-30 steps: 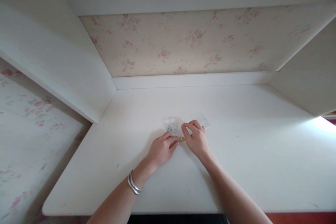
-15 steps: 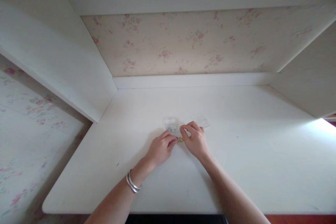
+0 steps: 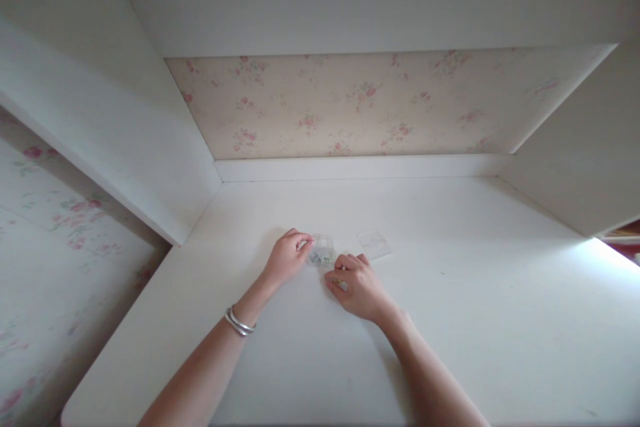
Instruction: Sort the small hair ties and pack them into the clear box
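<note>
A small clear plastic box sits on the white desk with little pale and bluish pieces in its near part, too small to name. At its left edge, the thumb and fingers of my left hand close on the box's side. Just in front of the box, my right hand is curled with thumb and fingers round a small gold-coloured piece, mostly hidden by the fingers. A clear flat plastic lid lies apart on the desk, beyond my right hand.
The white desktop runs up to a low back ledge. White side panels stand left and right, and a white board hangs above the floral wall. Silver bangles circle my left wrist.
My left hand has left the gold-coloured piece and moved up to the box's left side. My right hand has drawn nearer and curled round the piece. The camera view has tilted up slightly.
</note>
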A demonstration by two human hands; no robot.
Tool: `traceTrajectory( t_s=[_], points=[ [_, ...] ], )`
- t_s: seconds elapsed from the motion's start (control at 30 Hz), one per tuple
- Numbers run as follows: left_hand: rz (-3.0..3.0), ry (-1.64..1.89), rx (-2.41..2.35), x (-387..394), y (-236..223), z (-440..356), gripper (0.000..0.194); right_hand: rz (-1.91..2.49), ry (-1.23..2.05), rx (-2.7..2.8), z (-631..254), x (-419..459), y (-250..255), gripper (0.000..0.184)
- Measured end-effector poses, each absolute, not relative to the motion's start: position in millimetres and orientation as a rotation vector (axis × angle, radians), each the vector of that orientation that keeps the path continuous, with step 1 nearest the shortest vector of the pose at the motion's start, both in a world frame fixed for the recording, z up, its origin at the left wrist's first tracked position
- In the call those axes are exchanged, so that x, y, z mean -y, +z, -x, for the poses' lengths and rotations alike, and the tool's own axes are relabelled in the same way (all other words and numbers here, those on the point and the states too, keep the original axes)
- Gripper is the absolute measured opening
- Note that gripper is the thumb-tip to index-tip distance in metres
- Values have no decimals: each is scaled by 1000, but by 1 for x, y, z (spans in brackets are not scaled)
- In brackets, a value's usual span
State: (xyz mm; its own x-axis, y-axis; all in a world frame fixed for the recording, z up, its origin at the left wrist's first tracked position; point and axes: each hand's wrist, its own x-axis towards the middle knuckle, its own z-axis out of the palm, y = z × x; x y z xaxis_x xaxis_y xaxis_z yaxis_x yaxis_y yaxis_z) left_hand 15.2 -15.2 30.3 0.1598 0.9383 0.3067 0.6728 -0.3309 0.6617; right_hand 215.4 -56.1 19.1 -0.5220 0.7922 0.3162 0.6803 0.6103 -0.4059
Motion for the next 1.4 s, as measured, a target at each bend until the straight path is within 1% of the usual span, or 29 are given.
traceTrajectory(
  t_s=[0.2, 0.43, 0.57, 0.7, 0.8, 0.87, 1.03, 1.2, 1.4],
  points=[
    [-2072, 893, -1561, 0, 19, -18, 21, 1162, 278, 2408, -215, 55, 19, 17],
    [-1937, 992, -1513, 32, 24, -11, 25, 1155, 321, 2394, -214, 55, 21, 18],
    [-1885, 875, -1395, 56, 23, -17, 28, 1160, 410, 2287, -212, 54, 18, 16],
    [-1855, 844, -1332, 67, 15, -24, 24, 1179, 575, 2045, -205, 48, 8, 17],
    [-1913, 847, -1303, 70, 12, -24, 19, 1206, 590, 1866, -198, 39, 7, 19],
    [-1978, 835, -1285, 72, 12, -23, 17, 1222, 546, 1856, -192, 32, 11, 18],
    [-2187, 713, -1326, 81, 14, -22, 26, 1265, 490, 1971, -174, 10, 22, 18],
    [-2332, 668, -1372, 81, 13, -22, 25, 1338, 524, 1947, -167, -2, 17, 18],
    [-2421, 614, -1354, 78, 10, -21, 24, 1369, 544, 1775, -188, 8, 16, 21]
  ],
)
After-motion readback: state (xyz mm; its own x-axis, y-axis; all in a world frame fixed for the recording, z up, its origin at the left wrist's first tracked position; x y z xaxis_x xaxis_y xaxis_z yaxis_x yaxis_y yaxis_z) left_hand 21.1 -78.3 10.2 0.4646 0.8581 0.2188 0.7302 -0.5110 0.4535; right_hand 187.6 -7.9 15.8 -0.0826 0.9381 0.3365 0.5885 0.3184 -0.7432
